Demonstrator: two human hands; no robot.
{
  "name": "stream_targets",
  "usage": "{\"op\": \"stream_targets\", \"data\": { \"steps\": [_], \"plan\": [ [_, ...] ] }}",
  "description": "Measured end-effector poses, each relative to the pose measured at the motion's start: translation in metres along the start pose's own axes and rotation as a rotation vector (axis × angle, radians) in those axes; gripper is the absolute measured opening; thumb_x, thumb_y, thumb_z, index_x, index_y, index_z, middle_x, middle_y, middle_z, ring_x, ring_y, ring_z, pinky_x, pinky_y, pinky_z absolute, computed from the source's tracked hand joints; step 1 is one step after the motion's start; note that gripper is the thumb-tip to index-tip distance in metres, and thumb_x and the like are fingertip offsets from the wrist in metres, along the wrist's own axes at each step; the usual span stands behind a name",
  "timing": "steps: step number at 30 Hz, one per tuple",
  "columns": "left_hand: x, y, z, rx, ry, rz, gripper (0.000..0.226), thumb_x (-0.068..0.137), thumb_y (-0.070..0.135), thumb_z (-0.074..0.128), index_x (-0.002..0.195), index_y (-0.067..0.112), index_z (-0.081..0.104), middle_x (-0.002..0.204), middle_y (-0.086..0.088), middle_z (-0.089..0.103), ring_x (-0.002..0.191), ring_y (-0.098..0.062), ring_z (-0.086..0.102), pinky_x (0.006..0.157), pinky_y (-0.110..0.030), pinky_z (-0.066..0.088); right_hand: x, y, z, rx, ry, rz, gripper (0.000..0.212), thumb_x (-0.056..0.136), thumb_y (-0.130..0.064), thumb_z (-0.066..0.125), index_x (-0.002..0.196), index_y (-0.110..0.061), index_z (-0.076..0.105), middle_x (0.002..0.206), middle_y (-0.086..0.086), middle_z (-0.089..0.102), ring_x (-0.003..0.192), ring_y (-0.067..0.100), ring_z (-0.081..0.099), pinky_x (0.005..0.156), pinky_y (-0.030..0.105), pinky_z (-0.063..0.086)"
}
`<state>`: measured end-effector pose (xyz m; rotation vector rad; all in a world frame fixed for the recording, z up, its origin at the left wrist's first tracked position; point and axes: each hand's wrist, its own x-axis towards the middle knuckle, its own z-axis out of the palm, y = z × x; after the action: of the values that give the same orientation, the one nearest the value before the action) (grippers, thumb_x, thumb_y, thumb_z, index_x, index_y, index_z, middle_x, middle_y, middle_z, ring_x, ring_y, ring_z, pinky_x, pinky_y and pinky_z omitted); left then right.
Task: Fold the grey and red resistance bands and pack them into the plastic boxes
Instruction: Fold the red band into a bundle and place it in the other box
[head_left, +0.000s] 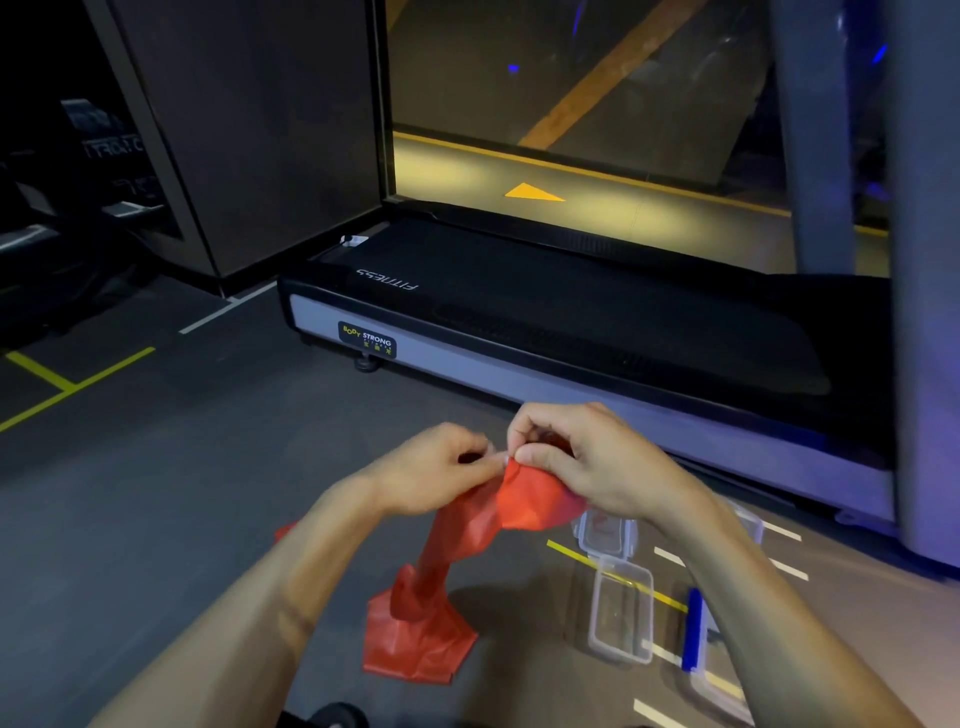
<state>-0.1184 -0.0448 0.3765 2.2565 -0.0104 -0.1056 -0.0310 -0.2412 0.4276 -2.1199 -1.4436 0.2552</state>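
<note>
Step in hand, as judged: starting the fold on the red band (470, 561). Both hands sit mid-frame, low centre, working its top edge. The rest of it hangs down twisted and piles on the floor (156, 493) at bottom centre.

To do it well: untwist the hanging length first, get the top corners matched edge to edge, then fold in even lengths narrow enough for a box. It's thin, stretchy film, so hold it light and don't pull, or the fold will spring open.

Left hand (431, 470): fingers curled, thumb and fingertip narrow, pinching the band's top edge. Right hand (582, 462): fingers bent over, thumb tip pressed on the same edge just beside the left pinch; both hold the band, hands nearly touching.

Boxes: one clear box (621, 616) open on the floor at lower right, a second one (605, 535) just above it, partly hidden by the right forearm. More clear plastic with a blue clip (693, 631) shows at the right edge; it could be a lid or a box. No grey band in view.

Treadmill (571, 322) runs across mid-frame behind the hands.
</note>
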Motion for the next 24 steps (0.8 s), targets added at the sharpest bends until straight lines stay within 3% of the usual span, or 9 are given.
{"op": "stream_targets", "data": {
  "steps": [3,5,10,14,20,24],
  "plan": [
    [-0.004,-0.011,-0.002,-0.203,-0.245,-0.013,0.034,0.097,0.048,0.059,0.077,0.022,0.065,0.075,0.004,0.054,0.074,-0.013,0.045,0.072,-0.035,0.039,-0.004,0.001,-0.009,-0.072,-0.024,-0.032,0.009,0.097,-0.018,0.064,0.091,-0.025,0.062,0.081,-0.012,0.066,0.079,0.01,0.06,0.073,0.021,0.043],
    [-0.008,-0.016,-0.005,-0.199,-0.297,-0.004,0.029,0.097,0.04,0.063,0.075,0.021,0.064,0.074,0.0,0.051,0.074,-0.018,0.043,0.074,-0.037,0.037,-0.008,0.01,-0.015,-0.1,-0.001,-0.016,0.01,0.097,-0.018,0.064,0.091,-0.025,0.061,0.081,-0.012,0.065,0.079,0.011,0.06,0.075,0.026,0.046],
    [-0.01,-0.015,-0.015,-0.255,-0.147,0.071,0.027,0.095,0.02,0.072,0.069,0.027,0.066,0.074,0.005,0.06,0.074,-0.007,0.052,0.076,-0.027,0.044,-0.017,0.022,-0.021,-0.125,0.038,0.012,0.012,0.097,-0.017,0.065,0.091,-0.026,0.061,0.084,-0.015,0.066,0.084,0.01,0.063,0.08,0.03,0.048],
    [-0.012,-0.009,-0.017,-0.258,-0.091,0.138,0.024,0.091,0.023,0.075,0.071,0.034,0.071,0.073,0.007,0.062,0.073,-0.004,0.052,0.073,-0.023,0.044,-0.022,0.024,-0.025,-0.042,0.102,0.044,0.015,0.096,-0.013,0.066,0.091,-0.027,0.065,0.086,-0.014,0.069,0.087,0.01,0.066,0.083,0.032,0.05],
    [-0.015,-0.005,-0.021,-0.294,-0.015,0.145,0.01,0.087,0.033,0.074,0.079,0.026,0.075,0.077,0.007,0.069,0.073,-0.005,0.057,0.071,-0.024,0.046,-0.027,0.026,-0.027,0.052,0.113,0.073,0.017,0.097,-0.012,0.066,0.091,-0.028,0.067,0.086,-0.01,0.07,0.086,0.016,0.066,0.081,0.038,0.052],
    [-0.018,-0.001,-0.023,-0.296,-0.014,0.125,0.012,0.092,0.025,0.069,0.082,0.022,0.073,0.077,0.011,0.072,0.074,0.0,0.06,0.071,-0.018,0.048,-0.029,0.027,-0.027,0.106,0.122,0.076,0.017,0.097,-0.009,0.067,0.091,-0.026,0.067,0.088,-0.011,0.071,0.088,0.015,0.068,0.083,0.035,0.053]
  ]
}}
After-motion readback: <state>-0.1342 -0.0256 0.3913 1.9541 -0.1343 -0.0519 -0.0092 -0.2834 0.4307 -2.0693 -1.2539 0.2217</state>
